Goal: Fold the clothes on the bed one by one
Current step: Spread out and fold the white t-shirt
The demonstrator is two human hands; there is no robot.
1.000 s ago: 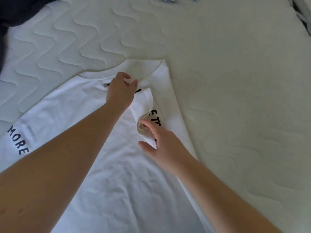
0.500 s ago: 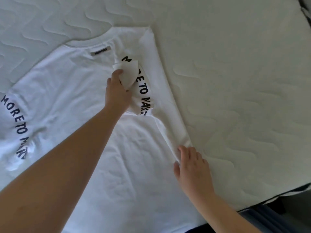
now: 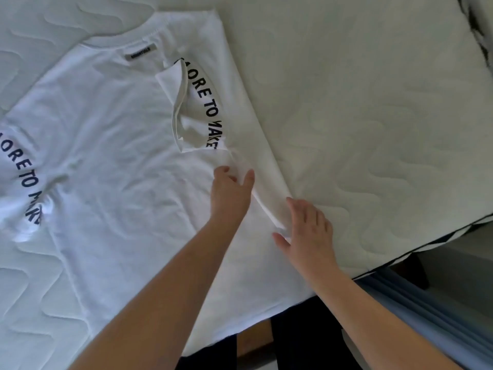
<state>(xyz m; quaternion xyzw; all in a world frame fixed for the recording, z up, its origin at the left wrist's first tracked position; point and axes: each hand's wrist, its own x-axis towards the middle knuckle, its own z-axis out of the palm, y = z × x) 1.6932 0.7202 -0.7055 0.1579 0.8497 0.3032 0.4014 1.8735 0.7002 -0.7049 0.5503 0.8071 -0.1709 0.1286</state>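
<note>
- White T-shirt (image 3: pixel 106 145): lies spread flat on the quilted mattress (image 3: pixel 373 116) of the bed, collar toward the top of the view, hem reaching the mattress's near edge.
- Right side of the shirt: folded inward over the body; the folded sleeve (image 3: pixel 192 108) lies on top, its black lettering "MORE TO MAKE" showing.
- Other sleeve (image 3: pixel 18 182): lies outstretched at the left, bearing the same lettering.
- Neck label (image 3: pixel 140 52): grey, just below the collar.
- Left hand (image 3: pixel 230 193): grip clamped on the fabric, a ridge of cloth pinched between thumb and fingers below the folded sleeve.
- Right hand (image 3: pixel 309 231): grip apart, fingers straight, resting on the folded edge near the left hand.
</note>
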